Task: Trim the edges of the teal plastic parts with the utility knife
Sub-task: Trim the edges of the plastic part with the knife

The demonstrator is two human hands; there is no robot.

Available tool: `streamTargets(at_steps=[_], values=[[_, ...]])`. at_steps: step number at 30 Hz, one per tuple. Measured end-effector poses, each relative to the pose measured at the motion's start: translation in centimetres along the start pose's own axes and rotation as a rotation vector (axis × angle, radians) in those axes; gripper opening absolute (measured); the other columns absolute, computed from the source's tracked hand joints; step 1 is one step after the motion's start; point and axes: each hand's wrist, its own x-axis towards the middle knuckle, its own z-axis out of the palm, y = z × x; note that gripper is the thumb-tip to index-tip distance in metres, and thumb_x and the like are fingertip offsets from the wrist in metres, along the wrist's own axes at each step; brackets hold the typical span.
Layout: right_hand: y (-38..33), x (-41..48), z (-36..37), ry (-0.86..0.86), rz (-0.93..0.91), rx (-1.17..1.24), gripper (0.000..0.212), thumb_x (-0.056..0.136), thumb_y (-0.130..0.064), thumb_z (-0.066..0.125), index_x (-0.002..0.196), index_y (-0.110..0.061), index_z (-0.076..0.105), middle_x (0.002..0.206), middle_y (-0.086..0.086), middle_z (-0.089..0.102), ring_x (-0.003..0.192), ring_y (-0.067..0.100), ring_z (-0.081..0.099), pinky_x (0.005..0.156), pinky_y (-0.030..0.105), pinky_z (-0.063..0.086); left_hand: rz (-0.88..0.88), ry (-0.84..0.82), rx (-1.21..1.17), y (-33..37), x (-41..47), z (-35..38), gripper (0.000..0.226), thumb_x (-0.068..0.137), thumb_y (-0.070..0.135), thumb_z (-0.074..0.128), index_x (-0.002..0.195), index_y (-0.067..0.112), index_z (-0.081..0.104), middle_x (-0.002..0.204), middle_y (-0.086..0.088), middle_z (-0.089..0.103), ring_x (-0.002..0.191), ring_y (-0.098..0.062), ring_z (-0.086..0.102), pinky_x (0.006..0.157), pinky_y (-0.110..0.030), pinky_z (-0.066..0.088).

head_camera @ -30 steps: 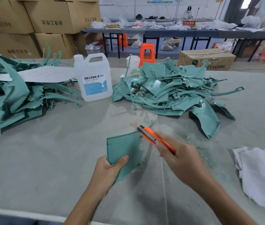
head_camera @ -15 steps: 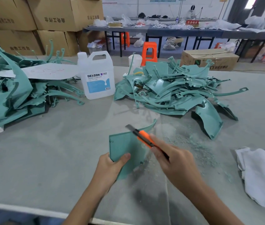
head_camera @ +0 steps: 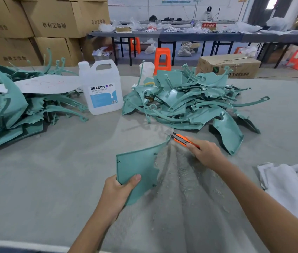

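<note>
The left hand (head_camera: 116, 190) grips the near corner of a teal plastic part (head_camera: 138, 166) held over the grey worktop (head_camera: 53, 179). The right hand (head_camera: 205, 153) grasps an orange utility knife (head_camera: 183, 140), its blade at the part's far tip. Teal piles lie far left (head_camera: 7, 110) and far right (head_camera: 186, 101).

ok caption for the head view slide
Left hand grips a teal part; right hand holds the utility knife at its far tip.

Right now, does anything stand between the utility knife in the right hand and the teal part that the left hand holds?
Nothing visible does. The utility knife in the right hand has its tip at the far pointed end of the teal part, which the left hand grips by its near corner. Only shavings lie beside them.
</note>
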Motion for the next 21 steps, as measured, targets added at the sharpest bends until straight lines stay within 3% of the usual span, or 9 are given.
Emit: streamTargets(at_steps=[2,11,14,17,19,21], values=[[-0.1,1.2,0.0,-0.019,0.004,-0.081,0.041,0.103,-0.050,0.039,0.144,-0.048,0.046,0.108,0.004,0.072,0.094,0.032,0.064,0.081,0.039,0.053,-0.004,-0.001,-0.007,0.2,-0.1,0.1,0.021,0.079,0.031,0.084,0.099,0.028,0.080,0.099,-0.008,0.077,0.090,-0.028,0.075,0.069,-0.032,0.060],[-0.5,1.1,1.3,0.039,0.035,-0.147,0.037,0.104,-0.047,0.038,0.136,-0.038,0.054,0.096,0.003,0.070,0.086,0.029,0.064,0.068,0.035,0.048,0.000,0.067,0.022,0.4,-0.9,0.6,0.017,0.077,0.031,0.081,0.094,0.027,0.081,0.094,-0.007,0.078,0.086,-0.028,0.075,0.070,-0.034,0.061],[-1.1,-1.2,1.4,0.202,0.053,0.020,0.037,0.104,-0.044,0.042,0.139,-0.041,0.054,0.089,0.001,0.071,0.078,0.025,0.062,0.064,0.034,0.045,-0.025,0.113,0.070,0.4,-1.0,0.4,0.030,0.075,0.037,0.086,0.097,0.019,0.079,0.096,-0.006,0.078,0.087,-0.026,0.075,0.077,-0.041,0.060],[-1.6,-5.2,2.3,0.435,0.092,0.253,0.036,0.102,-0.047,0.043,0.137,-0.044,0.051,0.068,-0.005,0.064,0.057,0.009,0.053,0.057,0.033,0.045,-0.053,0.055,0.065,0.5,-1.5,0.2,0.035,0.074,0.030,0.073,0.108,0.025,0.071,0.103,-0.002,0.077,0.092,-0.023,0.074,0.081,-0.042,0.057],[-1.8,-7.9,3.2,0.479,0.131,0.345,0.040,0.099,-0.055,0.043,0.136,-0.045,0.052,0.059,-0.012,0.056,0.051,0.006,0.051,0.050,0.024,0.040,0.004,0.052,0.291,0.7,-2.1,-0.2,0.040,0.069,0.031,0.069,0.108,0.037,0.065,0.099,0.011,0.075,0.088,-0.011,0.073,0.077,-0.035,0.056],[-1.8,-9.6,3.7,0.490,0.136,0.396,0.040,0.099,-0.051,0.048,0.139,-0.045,0.052,0.062,-0.023,0.058,0.053,0.002,0.053,0.049,0.017,0.038,0.113,0.015,0.642,1.2,-2.9,-0.8,0.026,0.070,0.037,0.065,0.095,0.031,0.065,0.081,0.012,0.072,0.071,-0.004,0.067,0.064,-0.034,0.055]])
